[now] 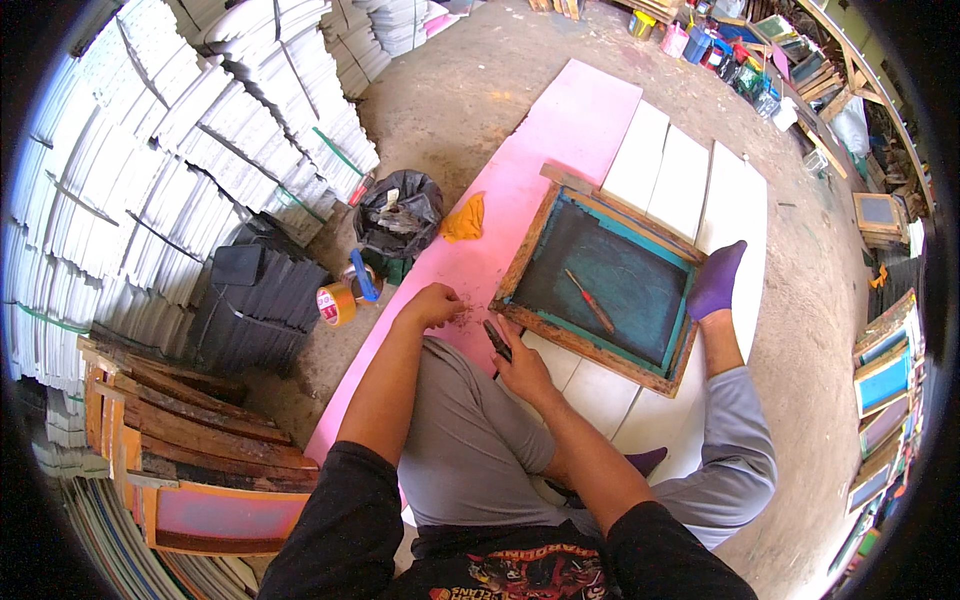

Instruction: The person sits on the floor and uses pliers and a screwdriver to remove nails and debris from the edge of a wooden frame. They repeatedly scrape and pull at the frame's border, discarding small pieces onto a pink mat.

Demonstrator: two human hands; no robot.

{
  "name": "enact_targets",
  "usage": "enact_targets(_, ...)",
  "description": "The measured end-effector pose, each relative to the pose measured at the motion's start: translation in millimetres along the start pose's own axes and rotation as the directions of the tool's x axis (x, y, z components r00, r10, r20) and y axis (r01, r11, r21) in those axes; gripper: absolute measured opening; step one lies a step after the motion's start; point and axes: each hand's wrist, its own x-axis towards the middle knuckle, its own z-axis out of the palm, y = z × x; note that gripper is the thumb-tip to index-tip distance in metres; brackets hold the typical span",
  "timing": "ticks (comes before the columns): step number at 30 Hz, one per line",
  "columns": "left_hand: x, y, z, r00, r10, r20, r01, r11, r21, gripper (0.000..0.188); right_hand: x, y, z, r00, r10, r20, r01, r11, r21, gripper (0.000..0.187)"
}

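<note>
A wooden screen-printing frame (598, 366) with dark, teal-edged mesh lies in front of me, across the pink and white sheets. On its mesh rests a screwdriver-like tool (590, 301) with a red handle and thin shaft. My right hand (524, 368) is closed round a short dark hand tool (497, 341) at the frame's near left corner; its exact kind does not show. Over the pink sheet (440, 272), left of that corner, my left hand (436, 306) has its fingers curled together. Small dark bits (466, 311) lie by its fingertips. Whatever these fingers hold is too small to make out.
My purple-socked foot (717, 280) touches the frame's right side. Left of the pink sheet are an orange cloth (463, 218), a black plastic bag (399, 212) and tape rolls (337, 304). Tied white stacks (150, 160) rise farther left. More frames (882, 378) line the right side.
</note>
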Motion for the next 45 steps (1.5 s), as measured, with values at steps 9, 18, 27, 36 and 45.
enact_targets(9,9.9,-3.8,2.8,0.997,0.032,0.070,-0.027,0.998,-0.059,0.033,-7.6,24.2,-29.2,0.969,0.212,0.129,-0.248,0.850,0.464,0.043)
enact_targets(18,10.4,-3.8,0.9,0.997,0.029,0.073,-0.023,0.996,-0.089,0.037,-0.2,28.1,-73.3,0.857,0.295,0.422,-0.496,0.692,0.524,0.044)
enact_targets(27,10.8,-4.6,2.2,0.998,0.010,0.066,-0.004,0.996,-0.091,0.040,11.6,21.8,-81.8,0.804,0.305,0.510,-0.581,0.587,0.564,0.039)
enact_targets(36,11.6,-1.1,0.1,0.997,0.019,0.078,-0.011,0.994,-0.107,0.040,14.2,19.5,-55.4,0.894,0.390,0.221,-0.442,0.847,0.296,0.025)
enact_targets(45,10.0,2.7,0.1,0.997,0.055,0.058,-0.047,0.989,-0.139,0.038,17.3,37.7,-9.3,0.955,0.268,-0.124,-0.253,0.960,0.120,0.019)
